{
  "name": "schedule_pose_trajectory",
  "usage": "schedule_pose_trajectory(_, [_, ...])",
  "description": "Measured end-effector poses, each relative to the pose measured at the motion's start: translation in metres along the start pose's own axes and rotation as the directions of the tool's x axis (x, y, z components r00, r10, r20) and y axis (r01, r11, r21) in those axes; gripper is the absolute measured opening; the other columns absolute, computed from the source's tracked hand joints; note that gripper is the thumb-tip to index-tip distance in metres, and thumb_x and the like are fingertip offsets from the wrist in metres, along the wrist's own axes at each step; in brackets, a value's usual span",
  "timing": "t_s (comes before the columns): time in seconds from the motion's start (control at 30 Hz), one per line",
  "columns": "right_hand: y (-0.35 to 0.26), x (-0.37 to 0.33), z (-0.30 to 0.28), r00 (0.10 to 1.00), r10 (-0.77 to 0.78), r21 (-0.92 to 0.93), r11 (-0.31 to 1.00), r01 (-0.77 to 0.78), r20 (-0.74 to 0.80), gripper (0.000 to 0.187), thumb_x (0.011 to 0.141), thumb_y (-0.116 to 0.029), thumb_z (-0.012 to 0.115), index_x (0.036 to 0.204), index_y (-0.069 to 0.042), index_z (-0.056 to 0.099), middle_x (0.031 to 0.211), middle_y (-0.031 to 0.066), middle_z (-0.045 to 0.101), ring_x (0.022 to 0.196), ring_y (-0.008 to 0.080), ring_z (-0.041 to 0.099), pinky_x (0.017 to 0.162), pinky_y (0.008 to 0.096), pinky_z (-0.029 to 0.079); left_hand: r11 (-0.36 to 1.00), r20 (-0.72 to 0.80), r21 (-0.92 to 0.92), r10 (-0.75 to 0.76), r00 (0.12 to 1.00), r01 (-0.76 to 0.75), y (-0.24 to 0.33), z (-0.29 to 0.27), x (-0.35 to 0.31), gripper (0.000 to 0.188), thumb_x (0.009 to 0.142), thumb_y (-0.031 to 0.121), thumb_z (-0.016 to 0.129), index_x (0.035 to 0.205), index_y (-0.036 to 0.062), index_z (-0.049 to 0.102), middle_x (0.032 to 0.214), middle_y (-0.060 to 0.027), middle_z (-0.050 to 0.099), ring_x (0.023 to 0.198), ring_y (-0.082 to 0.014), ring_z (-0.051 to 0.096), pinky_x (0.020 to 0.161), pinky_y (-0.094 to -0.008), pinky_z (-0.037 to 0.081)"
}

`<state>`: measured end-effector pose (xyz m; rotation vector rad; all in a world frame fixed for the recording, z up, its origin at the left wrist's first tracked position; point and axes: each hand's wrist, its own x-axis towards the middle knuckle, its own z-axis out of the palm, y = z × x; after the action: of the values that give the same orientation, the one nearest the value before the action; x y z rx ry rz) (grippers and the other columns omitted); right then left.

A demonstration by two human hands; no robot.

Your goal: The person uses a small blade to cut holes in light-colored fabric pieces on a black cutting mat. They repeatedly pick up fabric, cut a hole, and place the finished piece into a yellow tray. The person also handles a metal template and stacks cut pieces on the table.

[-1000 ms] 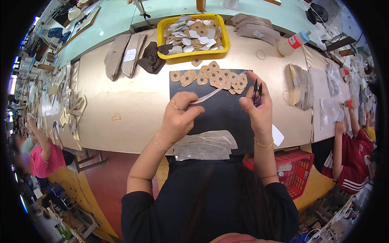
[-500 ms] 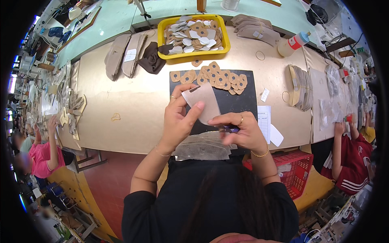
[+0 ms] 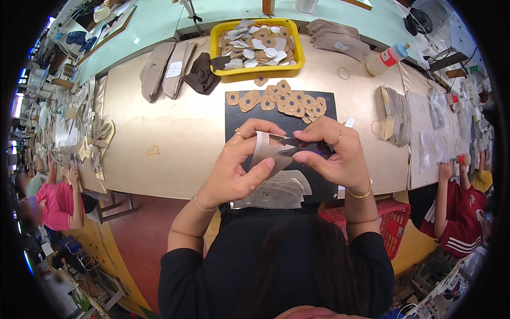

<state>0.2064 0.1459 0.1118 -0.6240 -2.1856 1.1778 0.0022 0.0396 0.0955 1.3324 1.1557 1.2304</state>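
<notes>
Above a black mat [image 3: 243, 118], my left hand [image 3: 234, 169] pinches a greyish-beige flat piece of material [image 3: 264, 152] between thumb and fingers. My right hand [image 3: 340, 154] grips a small pair of dark scissors [image 3: 289, 151]. Their parted blades point left, at the upper edge of the piece; whether they touch it is hard to tell. Several tan rounded patches [image 3: 289, 101] with dark centres lie along the far part of the mat. Nearer me, below my hands, rests a fanned stack of grey-beige cut pieces [image 3: 273, 194].
Beyond the mat stands a yellow tray [image 3: 260, 71] heaped with tan and white pieces. A dark cloth [image 3: 202, 75] and stacked panels [image 3: 159, 72] lie to its left. At the right are a bottle [image 3: 385, 59] and more panels [image 3: 396, 114]. A red crate [image 3: 393, 228] sits below the table edge.
My right hand has risen and brought the scissors, now with blades apart, up to the piece. My left hand has tilted the piece and turned its upper edge toward the blades.
</notes>
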Motion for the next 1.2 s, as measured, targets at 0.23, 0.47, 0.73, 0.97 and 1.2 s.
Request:
schedule_pose_trajectory(0.23, [0.0,0.0,0.002,0.994,-0.11,-0.02,0.994,0.11,-0.019,0.028,0.073,-0.013,0.085,0.093,-0.002,0.07,0.08,0.0081,0.068,0.067,0.0143,0.062,0.055,0.0239,0.042,0.992,-0.02,-0.078,-0.102,0.995,0.1,0.007,0.005,-0.002,0.027,0.089,0.013,0.058,0.108,-0.0039,0.068,0.124,-0.0111,0.054,0.114,-0.0203,0.053,0.098,-0.0336,0.043])
schedule_pose_trajectory(0.47, [0.0,0.001,0.007,0.99,-0.124,-0.067,0.991,0.12,-0.061,0.018,0.074,-0.008,0.082,0.086,-0.001,0.07,0.077,0.0099,0.068,0.067,0.0201,0.066,0.059,0.0278,0.051,0.997,-0.019,0.03,-0.074,0.997,0.074,0.007,0.005,-0.002,0.025,0.091,0.015,0.059,0.104,-0.0031,0.07,0.125,-0.0107,0.054,0.117,-0.0199,0.051,0.098,-0.0343,0.043])
schedule_pose_trajectory(0.73, [-0.004,0.002,0.004,0.995,-0.09,-0.039,0.995,0.088,-0.04,0.024,0.071,-0.01,0.085,0.087,-0.001,0.07,0.078,0.0092,0.069,0.07,0.0178,0.066,0.059,0.0268,0.05,0.997,-0.037,0.014,-0.078,0.996,0.078,0.007,0.007,-0.002,0.023,0.092,0.015,0.059,0.103,-0.0008,0.072,0.126,-0.0101,0.055,0.118,-0.0199,0.05,0.1,-0.0344,0.041])
schedule_pose_trajectory(0.97, [-0.002,0.003,0.003,0.991,-0.133,-0.027,0.991,0.132,-0.014,0.022,0.072,-0.01,0.083,0.087,-0.001,0.07,0.077,0.0082,0.067,0.068,0.0204,0.066,0.059,0.0288,0.051,0.997,0.008,0.007,-0.08,0.997,0.08,0.012,0.006,-0.003,0.019,0.093,0.011,0.058,0.104,0.0006,0.07,0.125,-0.0093,0.053,0.114,-0.0219,0.052,0.099,-0.0344,0.041])
schedule_pose_trajectory(1.2, [-0.002,0.002,0.005,0.989,-0.137,-0.009,0.991,0.136,-0.064,0.018,0.072,-0.005,0.082,0.083,0.001,0.069,0.076,0.0104,0.068,0.068,0.0184,0.066,0.059,0.027,0.05,0.995,-0.019,-0.003,-0.096,0.995,0.096,0.012,0.007,-0.002,0.017,0.091,0.012,0.061,0.096,-0.0009,0.071,0.127,-0.0101,0.054,0.118,-0.0195,0.05,0.101,-0.0333,0.04])
